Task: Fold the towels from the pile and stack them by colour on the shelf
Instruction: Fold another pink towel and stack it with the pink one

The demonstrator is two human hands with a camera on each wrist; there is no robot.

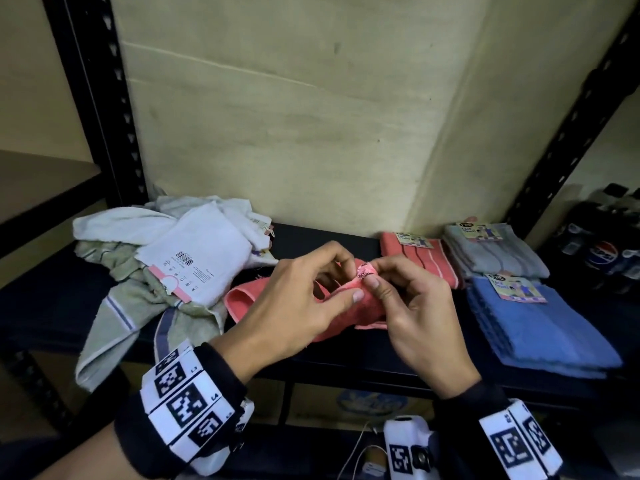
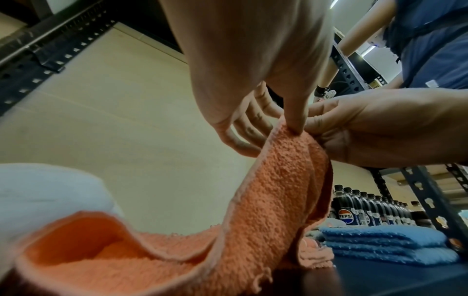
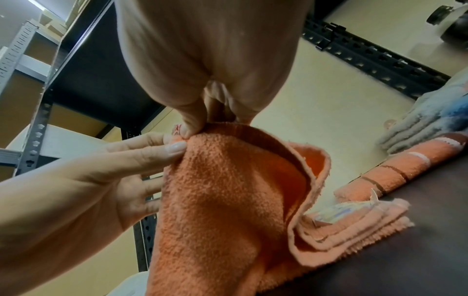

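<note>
The right hand [image 1: 415,306] pinches the raised edge of a coral towel [image 1: 242,299] between thumb and fingertips, right beside a small pink patterned tag [image 1: 365,270]. The left hand [image 1: 298,303] meets it from nine o'clock, its thumb and fingers nipping the same edge, so both hands are closed on cloth at one spot. From there the towel droops to the dark shelf [image 1: 45,299], its far end pooled toward eight o'clock and a folded portion lying under the right hand.

The terry looks light, limp and a little fuzzy. It should slump wherever it is unsupported, and it will probably handle best taken by two corners of a hemmed edge and held apart.

At ten o'clock lies the unsorted pile [image 1: 145,258] of white and pale green towels. At two o'clock a folded coral towel [image 1: 426,261] sits beside a grey stack [image 1: 498,254], with a blue stack [image 1: 540,327] at three o'clock.

Whether the tag is sewn on or stuck on cannot be told. The hands hide the towel's middle, and its corners cannot be picked out.
</note>
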